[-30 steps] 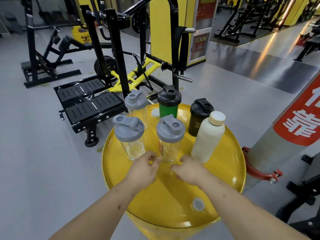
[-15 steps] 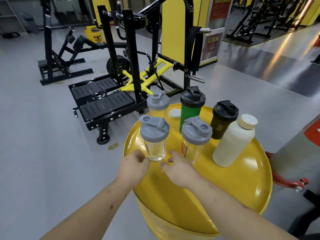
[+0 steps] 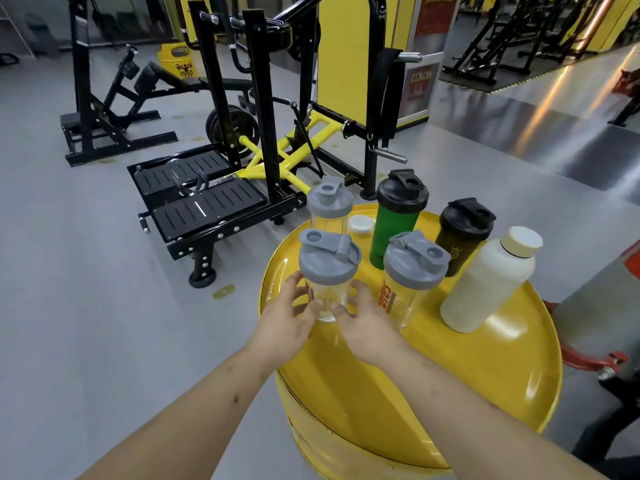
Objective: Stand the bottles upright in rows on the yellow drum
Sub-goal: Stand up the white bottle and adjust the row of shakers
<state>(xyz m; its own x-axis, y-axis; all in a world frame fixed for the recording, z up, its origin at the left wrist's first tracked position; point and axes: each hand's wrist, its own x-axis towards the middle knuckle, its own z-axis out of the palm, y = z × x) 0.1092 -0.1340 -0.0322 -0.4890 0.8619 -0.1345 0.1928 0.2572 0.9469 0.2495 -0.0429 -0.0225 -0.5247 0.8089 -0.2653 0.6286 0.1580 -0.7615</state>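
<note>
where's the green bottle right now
In the head view the green bottle stands upright in the back row on the yellow drum, between a clear grey-lidded bottle on its left and the black bottle on its right.

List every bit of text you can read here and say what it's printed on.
Clear shaker bottle: orange lettering, wrapped around, not readable.
Black shaker bottle: gold emblem, unclear.
Yellow barrel behind: dark logo, blurred.
Wall poster: characters too blurred.
Nothing legible.

yellow drum, grey-lidded clear shaker, green bottle
</note>
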